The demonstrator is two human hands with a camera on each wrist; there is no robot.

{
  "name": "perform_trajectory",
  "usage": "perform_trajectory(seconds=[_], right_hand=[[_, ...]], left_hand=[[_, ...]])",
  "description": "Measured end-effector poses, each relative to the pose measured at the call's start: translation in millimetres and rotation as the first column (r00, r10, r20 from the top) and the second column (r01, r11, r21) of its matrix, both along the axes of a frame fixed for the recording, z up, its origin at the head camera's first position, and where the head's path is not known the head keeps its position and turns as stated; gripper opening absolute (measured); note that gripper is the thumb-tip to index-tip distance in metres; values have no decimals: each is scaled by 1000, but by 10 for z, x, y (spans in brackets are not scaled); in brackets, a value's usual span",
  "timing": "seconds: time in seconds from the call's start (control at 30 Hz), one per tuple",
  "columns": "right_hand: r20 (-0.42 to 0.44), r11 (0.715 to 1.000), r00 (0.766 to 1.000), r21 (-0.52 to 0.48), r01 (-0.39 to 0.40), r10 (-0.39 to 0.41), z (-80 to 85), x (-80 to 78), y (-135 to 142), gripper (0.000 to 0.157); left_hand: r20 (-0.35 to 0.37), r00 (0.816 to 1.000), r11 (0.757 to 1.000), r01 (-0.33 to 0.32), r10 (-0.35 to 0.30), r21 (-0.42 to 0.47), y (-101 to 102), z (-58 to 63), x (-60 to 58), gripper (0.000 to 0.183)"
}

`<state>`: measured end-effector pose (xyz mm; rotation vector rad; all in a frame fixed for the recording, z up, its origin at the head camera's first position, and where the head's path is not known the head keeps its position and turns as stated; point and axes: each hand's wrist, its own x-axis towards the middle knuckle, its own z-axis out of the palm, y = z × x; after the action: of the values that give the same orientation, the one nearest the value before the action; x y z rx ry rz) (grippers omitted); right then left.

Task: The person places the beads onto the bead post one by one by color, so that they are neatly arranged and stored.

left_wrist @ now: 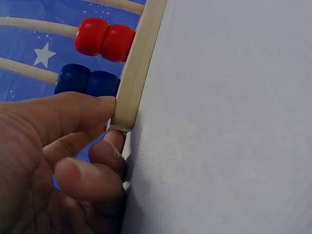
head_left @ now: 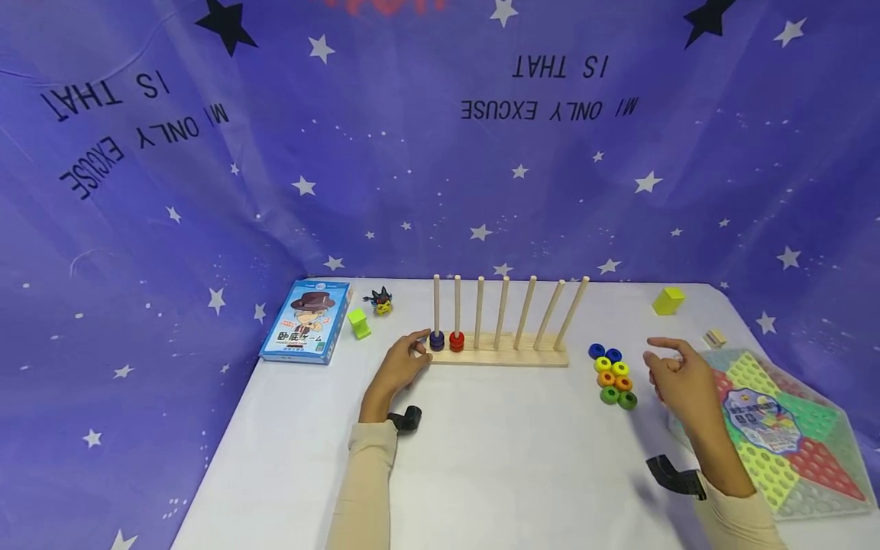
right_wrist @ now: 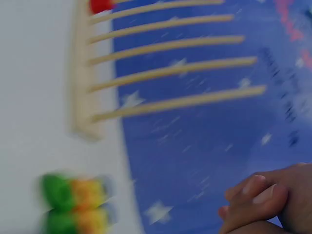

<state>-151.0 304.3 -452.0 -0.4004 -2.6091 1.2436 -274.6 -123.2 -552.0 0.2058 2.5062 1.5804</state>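
A wooden peg rack [head_left: 509, 357] with several upright rods stands on the table. Two dark blue beads [head_left: 436, 342] are stacked on its leftmost rod and two red beads [head_left: 457, 342] on the rod beside it. My left hand [head_left: 400, 365] pinches the left end of the rack's base, thumb on the front edge near the blue beads. To the right of the rack lie pairs of loose beads: blue [head_left: 614, 355], yellow [head_left: 620, 369], orange [head_left: 623, 383] and green [head_left: 627, 400]. My right hand [head_left: 687, 386] hovers right of them, fingers loosely bent, holding nothing.
On the left are a blue card game box [head_left: 302, 321], a lime block [head_left: 359, 323] and a small dark-and-yellow figure [head_left: 381, 301]. To the right sit a yellow-green block [head_left: 668, 301], a small wooden piece [head_left: 715, 338] and a star-patterned board [head_left: 818, 466], partly behind the right arm.
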Motion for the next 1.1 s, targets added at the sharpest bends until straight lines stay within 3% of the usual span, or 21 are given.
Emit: perform_trajectory(seconds=[0.13, 0.27, 0.6, 0.7, 0.8, 0.93, 1.1], right_hand=[[149, 999, 989, -43, 6, 0, -403, 155, 120, 49], [263, 997, 965, -75, 5, 15, -670, 208, 98, 55], [336, 999, 941, -41, -15, 28, -898, 216, 69, 64], [340, 1000, 940, -19, 2, 5, -851, 260, 75, 64], [292, 1000, 956, 9, 12, -14, -708, 293, 83, 63], [187, 998, 982, 55, -10, 0, -355, 249, 5, 61], [53, 992, 996, 106, -71, 65, 192, 90, -293, 62]], left_hand=[[4, 1000, 1000, 1, -1, -8, -10, 13, -13, 52], [-5, 1000, 1000, -3, 3, -8, -30, 32, -28, 52], [38, 999, 999, -26, 24, 42, 13, 4, 5, 51], [39, 999, 999, -16, 14, 38, 28, -1, 19, 51], [29, 1000, 1000, 1, -2, 29, 52, 22, 2, 52], [6, 1000, 1000, 8, -8, 13, 66, 59, -34, 53], [39, 999, 1000, -22, 22, -1, 11, 20, -6, 53]])
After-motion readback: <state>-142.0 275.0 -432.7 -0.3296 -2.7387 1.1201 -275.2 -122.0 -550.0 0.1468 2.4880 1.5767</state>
